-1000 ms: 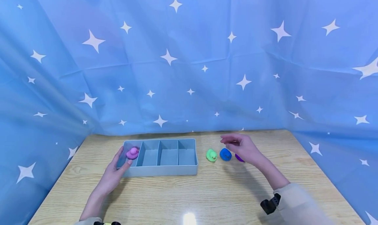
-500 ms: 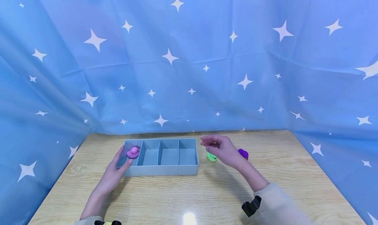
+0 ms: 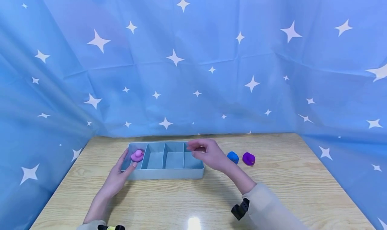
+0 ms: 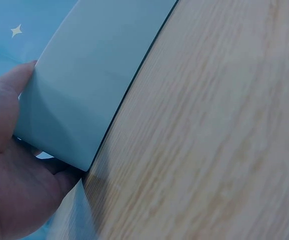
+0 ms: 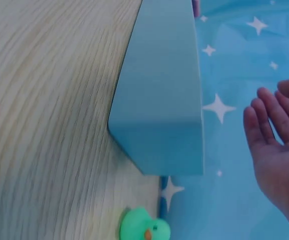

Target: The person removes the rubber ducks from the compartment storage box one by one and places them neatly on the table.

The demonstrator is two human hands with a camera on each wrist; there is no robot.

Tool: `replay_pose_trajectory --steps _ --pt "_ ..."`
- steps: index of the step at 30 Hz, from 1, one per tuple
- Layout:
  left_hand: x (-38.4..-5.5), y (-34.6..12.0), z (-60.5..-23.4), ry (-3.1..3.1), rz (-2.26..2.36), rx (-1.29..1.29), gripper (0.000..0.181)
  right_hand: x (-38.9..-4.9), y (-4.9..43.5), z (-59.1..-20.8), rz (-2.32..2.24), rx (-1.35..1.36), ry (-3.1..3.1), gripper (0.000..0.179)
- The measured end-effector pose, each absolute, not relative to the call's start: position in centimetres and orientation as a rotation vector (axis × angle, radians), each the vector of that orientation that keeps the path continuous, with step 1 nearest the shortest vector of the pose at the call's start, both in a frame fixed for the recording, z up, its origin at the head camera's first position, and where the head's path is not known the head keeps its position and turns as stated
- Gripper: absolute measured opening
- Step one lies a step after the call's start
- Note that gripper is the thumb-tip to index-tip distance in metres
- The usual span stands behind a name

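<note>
Head view is giving me the layout, with twelve o'clock pointing at the starry curtain. The divided box is sitting on the table toward seven o'clock, and the pink duck is resting in its nine-o'clock compartment. The left hand is gripping that same end, its thumb lying at the front rim. The right hand is hovering over the three-o'clock compartment, apart from the rim; its fingers are lying relaxed and slightly parted, and I am seeing nothing pinched between them. Off the box's three-o'clock end, the blue duck and the purple duck are resting side by side, while the green duck is showing nearest that end in my right wrist view.

Watching from a distance, I am judging a low forearm to be the main risk: dipping, it could be bumping the blue duck or the green one out of place. Fingertips landing on the rim could also be jolting the box, especially if the left grip is slackening, and that could be toppling the pink duck.

Compared with half a second ago, the right hand is hovering farther toward nine o'clock, uncovering the blue duck and hiding the green one from the head camera. The left hand is holding the same spot.
</note>
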State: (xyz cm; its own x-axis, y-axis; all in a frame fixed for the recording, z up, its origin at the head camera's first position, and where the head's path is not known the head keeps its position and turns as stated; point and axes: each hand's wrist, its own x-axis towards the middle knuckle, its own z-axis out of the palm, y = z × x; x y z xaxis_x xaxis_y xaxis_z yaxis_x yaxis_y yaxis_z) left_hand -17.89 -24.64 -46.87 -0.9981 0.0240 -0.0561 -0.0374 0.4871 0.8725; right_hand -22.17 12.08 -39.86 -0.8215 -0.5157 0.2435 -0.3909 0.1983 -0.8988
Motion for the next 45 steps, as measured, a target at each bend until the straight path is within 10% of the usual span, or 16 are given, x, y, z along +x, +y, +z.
replay_pose_trajectory --steps 45 --pt "-18.0 -24.7 -46.9 2.656 1.549 -0.02 0.081 -22.6 3.4 -39.7 -1.619 -0.955 2.281 0.032"
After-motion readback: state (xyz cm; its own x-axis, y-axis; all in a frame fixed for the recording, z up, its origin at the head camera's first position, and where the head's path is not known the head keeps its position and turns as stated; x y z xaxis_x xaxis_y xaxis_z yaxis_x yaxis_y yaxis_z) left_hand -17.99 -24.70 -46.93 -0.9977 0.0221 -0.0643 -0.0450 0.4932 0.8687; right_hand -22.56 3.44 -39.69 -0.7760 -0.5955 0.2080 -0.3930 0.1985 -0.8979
